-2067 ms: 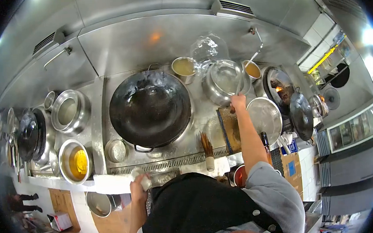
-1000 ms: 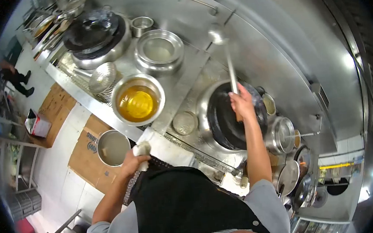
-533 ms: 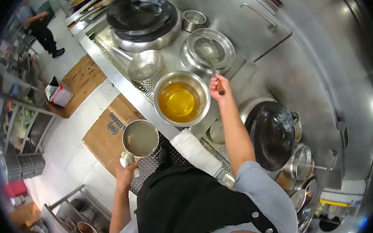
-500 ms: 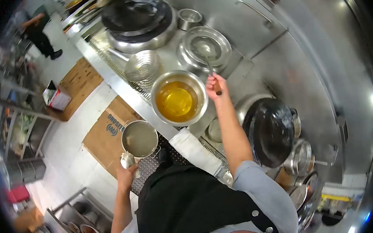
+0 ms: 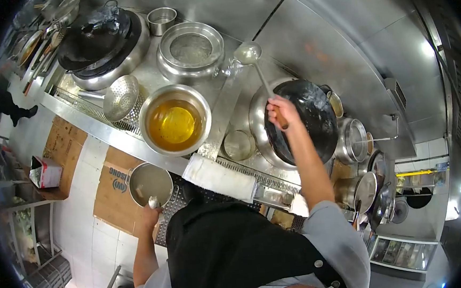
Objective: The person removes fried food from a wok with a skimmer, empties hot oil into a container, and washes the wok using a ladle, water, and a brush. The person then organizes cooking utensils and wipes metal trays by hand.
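My right hand [image 5: 284, 113] is closed around the wooden grip of a long metal ladle [image 5: 263, 80], above the edge of a dark wok [image 5: 313, 138]. The ladle's bowl is raised over the steel stove top, with a blurred clear splash beside it. My left hand [image 5: 148, 219] is closed on a bunched white cloth [image 5: 154, 202] at the rim of a metal pot [image 5: 173, 193] of cloudy liquid. Whether a handle lies under the cloth is hidden. Between the hands, a steel bowl [image 5: 202, 104] of yellow oil stands on the stove edge.
A round steel water pot [image 5: 169, 68] sits behind the oil bowl. A perforated strainer [image 5: 120, 98] lies left of it. A folded white towel [image 5: 219, 178] rests on the front edge. Another wok [image 5: 92, 44] stands far left. Cardboard [image 5: 108, 192] covers part of the floor.
My right hand has lifted the ladle away from the round steel pot and moved right, over the wok. The view has turned to the right. My left hand keeps its hold at the pot.
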The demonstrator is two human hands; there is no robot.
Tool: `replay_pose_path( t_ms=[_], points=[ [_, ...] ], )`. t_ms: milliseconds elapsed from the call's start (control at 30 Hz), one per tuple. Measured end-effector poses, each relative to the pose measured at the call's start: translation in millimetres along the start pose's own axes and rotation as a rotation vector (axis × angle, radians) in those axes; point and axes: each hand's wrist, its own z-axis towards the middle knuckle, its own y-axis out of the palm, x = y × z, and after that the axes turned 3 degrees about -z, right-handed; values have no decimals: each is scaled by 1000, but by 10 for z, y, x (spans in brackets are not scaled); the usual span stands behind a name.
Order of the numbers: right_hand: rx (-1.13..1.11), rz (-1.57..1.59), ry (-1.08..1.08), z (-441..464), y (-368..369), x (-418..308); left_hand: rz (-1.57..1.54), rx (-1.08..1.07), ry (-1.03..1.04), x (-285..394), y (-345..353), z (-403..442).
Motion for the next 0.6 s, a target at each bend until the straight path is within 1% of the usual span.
replay_pose_path(
  t_ms=[33,67,100,133,167,200,233,267,300,333,367,400,433,467,500,533,600],
  points=[
    [-8,-119,11,-79,-193,-113,-1,28,-33,-69,16,-140],
    [-18,-235,19,-206,-340,-237,6,28,-29,-455,98,-208],
    [29,-278,-31,-394,-426,-317,-85,45,-166,-1036,190,-213],
    [81,-315,-80,-587,-535,-345,-172,60,-301,-1319,206,-240],
    [61,-212,-136,-758,-714,-310,-78,13,-372,-1188,130,-585],
    [111,-181,-236,-925,-889,-201,22,-35,-441,-1082,47,-929],
    [183,-161,-325,-1152,-1015,-53,479,-180,-277,-1556,57,-981],
    [262,-138,-416,-1396,-1130,113,940,-249,-76,-2006,78,-1033],
    [381,-196,-445,-1613,-1296,320,1052,-304,-31,-2289,82,-1106],
    [509,-249,-466,-1830,-1478,558,1162,-356,20,-2204,84,-1291],
    [641,-263,-475,-2097,-1629,765,1216,-368,52,-2173,40,-1282],
    [696,-229,-467,-2369,-1889,960,1153,-262,-106,-2250,151,-1325],
    [701,-295,-469,-2634,-2222,1136,1074,-153,-253,-2246,229,-1316],
    [702,-365,-471,-2879,-2485,1291,1071,-174,-191,-2141,261,-1237],
    [732,-305,-386,-3207,-2565,1279,1069,-111,-14,-2154,274,-1133],
    [764,-282,-385,-3382,-2745,1392,1052,-49,159,-2025,360,-1058],
    [828,-292,-378,-3660,-3145,1565,462,172,-38,-1541,627,-861]
  ],
)
